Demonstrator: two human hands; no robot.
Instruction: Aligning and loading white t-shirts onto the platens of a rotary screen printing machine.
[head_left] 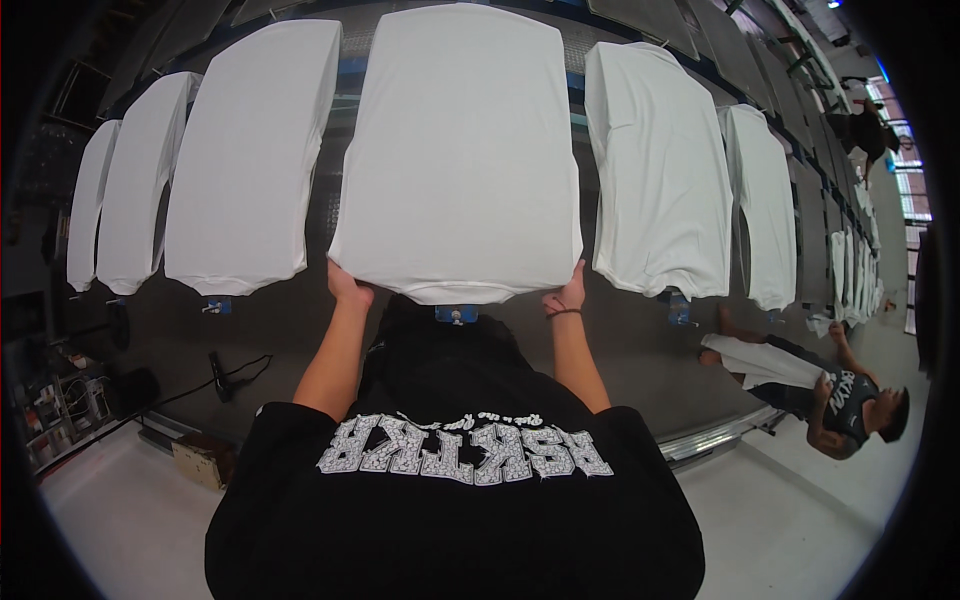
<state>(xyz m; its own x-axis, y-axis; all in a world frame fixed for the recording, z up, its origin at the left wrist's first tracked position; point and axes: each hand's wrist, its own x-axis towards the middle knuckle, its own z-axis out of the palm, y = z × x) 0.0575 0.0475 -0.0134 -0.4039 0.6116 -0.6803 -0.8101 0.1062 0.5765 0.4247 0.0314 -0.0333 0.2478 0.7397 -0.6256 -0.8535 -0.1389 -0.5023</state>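
head cam: l hand [349, 284], r hand [567, 294] at white tee [460, 160] hem, can't tell finger grip; cardboard box [200, 466], contents unclear.

white block lettering [465, 448] on black shirt [455, 540], white letters [847, 391] on co-worker's dark top [862, 405]

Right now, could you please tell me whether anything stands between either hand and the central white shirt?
Nothing visible does: the left hand and right hand touch the lower corners of the central white shirt, both partly hidden by it. The blue bracket below sits between them, clear of both.
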